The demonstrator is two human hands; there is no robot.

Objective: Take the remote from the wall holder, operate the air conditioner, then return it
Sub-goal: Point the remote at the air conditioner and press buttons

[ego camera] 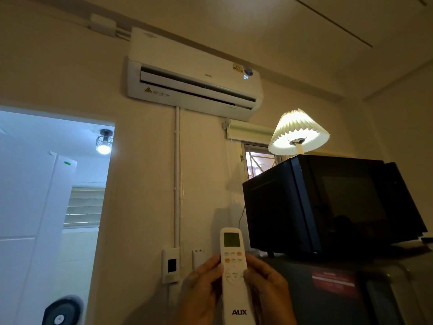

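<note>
A white AUX remote [235, 273] stands upright at the bottom centre, its small screen lit and facing me. My left hand [199, 292] grips its left side and my right hand [269, 287] grips its right side, thumbs near the buttons. High on the wall hangs the white air conditioner [194, 76], its flap open and a blue "24" glowing on its front. A white wall holder [198, 258] sits on the wall just left of the remote, partly hidden by my left hand.
A black microwave [328, 205] stands on a dark fridge [339, 289] at the right, with a lit pleated lamp [298, 132] on top. A wall switch box [171, 266] and white conduit [177, 179] run below the unit. An open doorway [54, 195] is at the left.
</note>
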